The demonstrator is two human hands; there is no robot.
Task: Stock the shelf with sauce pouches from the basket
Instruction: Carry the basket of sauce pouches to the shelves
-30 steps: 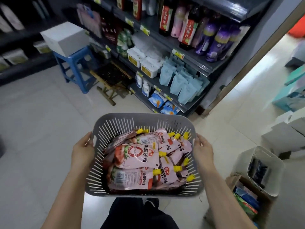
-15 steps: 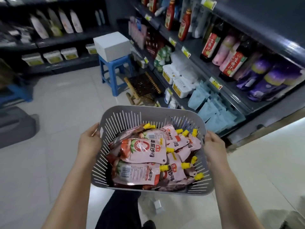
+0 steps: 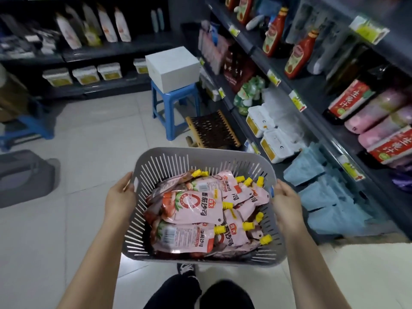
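Each grip is closed on a gray slotted plastic basket (image 3: 200, 152): the left hand (image 3: 120, 197) holds its left rim and the right hand (image 3: 287, 199) its right rim, thumbs on top of the edge, carrying it level in front of the body above a pale tiled floor (image 3: 78, 175). Inside lies a loose heap of pink sauce pouches (image 3: 191, 207) with tomato pictures and red lettering, each ending in a yellow screw cap (image 3: 219, 229) — all of them in the basket, none on display yet. To the right, near the basket, runs a dark shelf (image 3: 312, 90) unit with yellow price tags, red ketchup bottles (image 3: 298, 56) up high and pale blue packets (image 3: 323, 197) down low. Further along the aisle a white box (image 3: 172, 68) sits on a blue stool (image 3: 174, 103). The pouches look soft, glossy and probably slippery, sagging when lifted by a corner; the firm neck just below the cap, or a flat pinch across the body, seems the safest hold. A full basket likely weighs enough to want setting down — before one hand is freed to stock.
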